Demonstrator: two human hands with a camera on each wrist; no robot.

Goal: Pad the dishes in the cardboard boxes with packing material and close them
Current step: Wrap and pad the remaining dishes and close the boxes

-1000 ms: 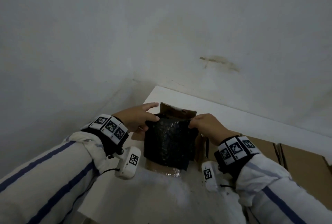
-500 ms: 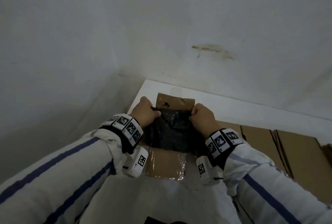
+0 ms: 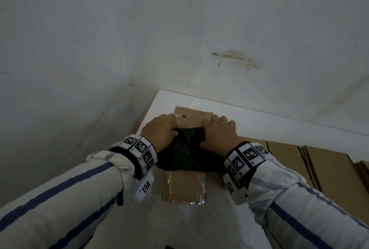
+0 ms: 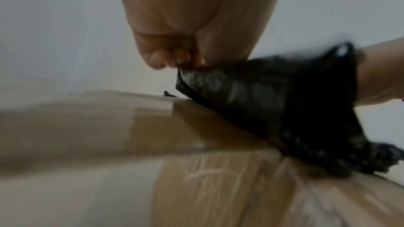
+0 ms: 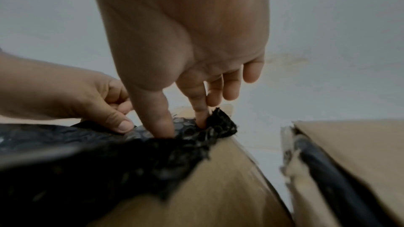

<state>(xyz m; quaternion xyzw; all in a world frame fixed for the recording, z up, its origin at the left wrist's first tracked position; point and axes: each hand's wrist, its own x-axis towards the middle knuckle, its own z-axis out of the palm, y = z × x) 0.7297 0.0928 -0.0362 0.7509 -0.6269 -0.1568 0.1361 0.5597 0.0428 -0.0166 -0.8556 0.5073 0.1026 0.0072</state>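
Note:
A sheet of black bubble wrap lies across the top of an open cardboard box on a white table. My left hand pinches the sheet's far left corner, seen close in the left wrist view as bubble wrap under curled fingertips. My right hand pinches the far right corner, with thumb and forefinger pressed into the wrap. The near flap of the box shows clear tape. Any dishes inside are hidden under the sheet.
More cardboard boxes stand to the right of the open one, one edge close by in the right wrist view. A white wall runs behind the table, and the table's left edge drops off beside the box.
Both hands have moved forward and down, drawing the black sheet from hanging upright to lying over the box opening. The sheet now sags into the box between my hands.

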